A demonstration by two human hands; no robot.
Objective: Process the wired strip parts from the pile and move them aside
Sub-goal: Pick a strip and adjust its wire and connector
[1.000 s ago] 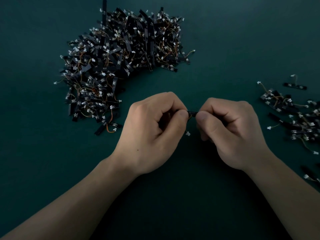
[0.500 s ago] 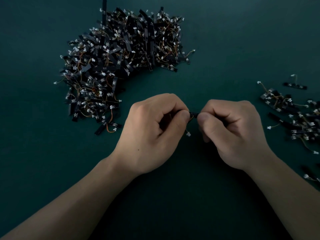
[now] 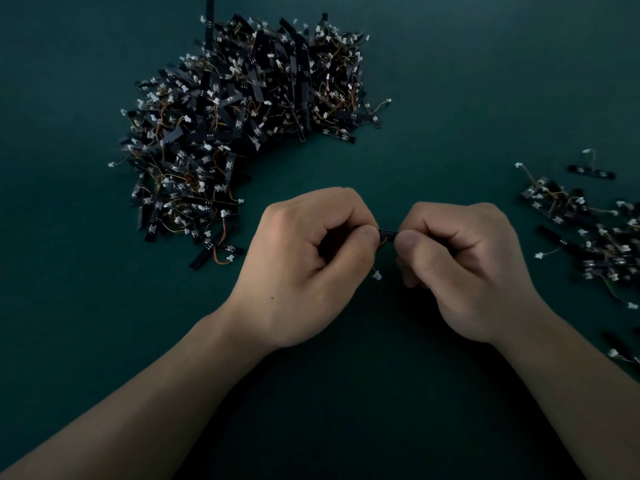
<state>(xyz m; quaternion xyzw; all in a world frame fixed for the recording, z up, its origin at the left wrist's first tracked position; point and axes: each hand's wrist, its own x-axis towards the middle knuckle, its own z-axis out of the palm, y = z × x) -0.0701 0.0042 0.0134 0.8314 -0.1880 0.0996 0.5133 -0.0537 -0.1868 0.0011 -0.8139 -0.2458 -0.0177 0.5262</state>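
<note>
A big pile of black wired strip parts [image 3: 239, 126] with white connectors and orange wires lies at the upper left. In the middle of the view, my left hand [image 3: 304, 268] and my right hand [image 3: 464, 268] each pinch one end of a single black strip part [image 3: 387, 233] between them. Only a short stretch of the strip shows between the thumbs. Its small white connector [image 3: 376, 275] dangles below on a thin wire. Both hands have curled fingers.
A smaller, loose group of strip parts [image 3: 588, 237] lies along the right edge, with a few stray ones [image 3: 623, 355] lower right. Everything rests on a dark green table surface [image 3: 433, 98].
Both hands have drifted slightly downward while keeping hold of the strip; the dangling white connector has shifted a little with them.
</note>
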